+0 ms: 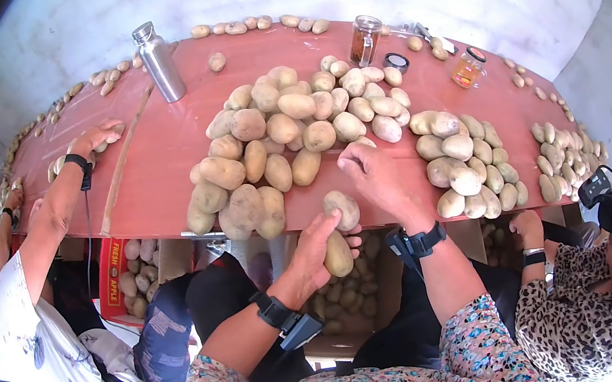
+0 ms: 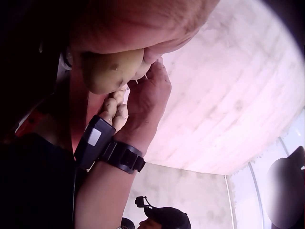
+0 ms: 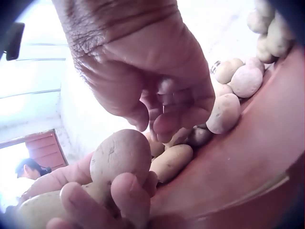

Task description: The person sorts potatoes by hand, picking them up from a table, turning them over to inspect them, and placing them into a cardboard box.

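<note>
Two potatoes are gripped by my left hand (image 1: 314, 256), off the table's front edge: a rounder one (image 1: 341, 210) near the thumb and a longer one (image 1: 338, 254) below it. In the right wrist view the round potato (image 3: 121, 155) lies between the left thumb and fingers. Just above and right of it, my right hand (image 1: 381, 180) hangs with curled fingers and nothing visible between them; the right wrist view shows that hand (image 3: 152, 81) apart from the round potato. A large potato pile (image 1: 282, 129) spreads on the red table (image 1: 153, 158) beyond both hands.
More potatoes (image 1: 465, 181) are heaped to the right. A steel bottle (image 1: 161, 64), a glass mug (image 1: 365, 40) and a small jar (image 1: 468, 68) stand toward the back. Boxes of potatoes (image 1: 346, 300) sit below the edge. People work at either side.
</note>
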The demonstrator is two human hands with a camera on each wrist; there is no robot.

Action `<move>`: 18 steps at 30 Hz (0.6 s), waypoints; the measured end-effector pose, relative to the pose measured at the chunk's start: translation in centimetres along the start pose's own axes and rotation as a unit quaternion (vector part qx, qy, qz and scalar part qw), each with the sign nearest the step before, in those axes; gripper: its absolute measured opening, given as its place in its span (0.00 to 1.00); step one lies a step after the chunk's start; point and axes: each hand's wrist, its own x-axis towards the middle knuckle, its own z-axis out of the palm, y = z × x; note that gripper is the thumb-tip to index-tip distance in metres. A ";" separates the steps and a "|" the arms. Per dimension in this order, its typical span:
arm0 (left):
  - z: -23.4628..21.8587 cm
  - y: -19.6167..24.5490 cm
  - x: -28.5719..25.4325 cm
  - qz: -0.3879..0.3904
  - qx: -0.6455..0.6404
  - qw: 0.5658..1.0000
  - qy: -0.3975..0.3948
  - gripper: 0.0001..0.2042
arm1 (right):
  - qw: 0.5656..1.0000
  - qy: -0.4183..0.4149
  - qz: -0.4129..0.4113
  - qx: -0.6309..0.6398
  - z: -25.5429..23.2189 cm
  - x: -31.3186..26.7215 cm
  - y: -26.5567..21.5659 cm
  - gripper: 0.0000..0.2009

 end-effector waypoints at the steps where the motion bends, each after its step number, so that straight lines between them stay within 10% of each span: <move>1: -0.2 -0.1 0.0 0.000 -0.002 1.000 -0.008 0.18 | 0.999 0.037 -0.028 0.003 0.3 0.3 0.3 0.07; 9: 0.1 0.5 -1.0 -0.016 0.004 1.000 0.002 0.17 | 0.998 -0.061 0.005 -0.033 -0.3 0.0 -0.6 0.13; 12: 0.2 0.5 -1.1 0.011 0.027 1.000 -0.002 0.18 | 0.963 -0.265 -0.053 -0.003 -1.2 -1.8 -0.2 0.22; 18: 1.1 1.9 -1.9 -0.005 0.142 0.989 0.042 0.19 | 0.957 -0.289 -0.016 -0.005 -2.4 -4.4 -0.1 0.26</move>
